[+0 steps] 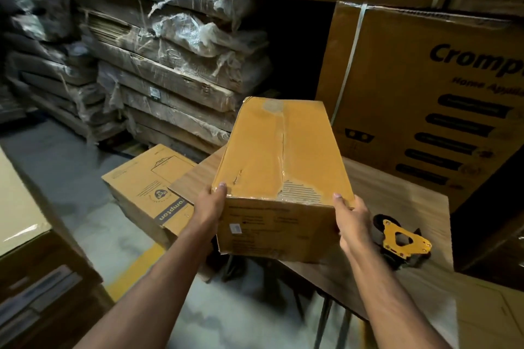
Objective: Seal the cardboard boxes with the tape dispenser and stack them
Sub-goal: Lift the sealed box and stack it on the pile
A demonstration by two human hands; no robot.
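- While both hands grip its near end, the taped box (279, 167) sits over the wooden table (397, 207).
- Left hand (209, 205): thumb on the top edge, fingers hidden behind the side.
- Right hand (353, 224): thumb on top, palm against the side.
- Tape dispenser (402, 241): lies on the table, just right of the box.
- Second box (150, 190): stands on the floor, left of the table.

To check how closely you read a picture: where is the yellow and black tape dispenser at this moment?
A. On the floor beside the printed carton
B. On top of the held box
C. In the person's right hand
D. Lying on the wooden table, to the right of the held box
D: the yellow and black tape dispenser lies on the wooden table, just right of the right hand, which, with the left hand, grips the taped brown cardboard box.
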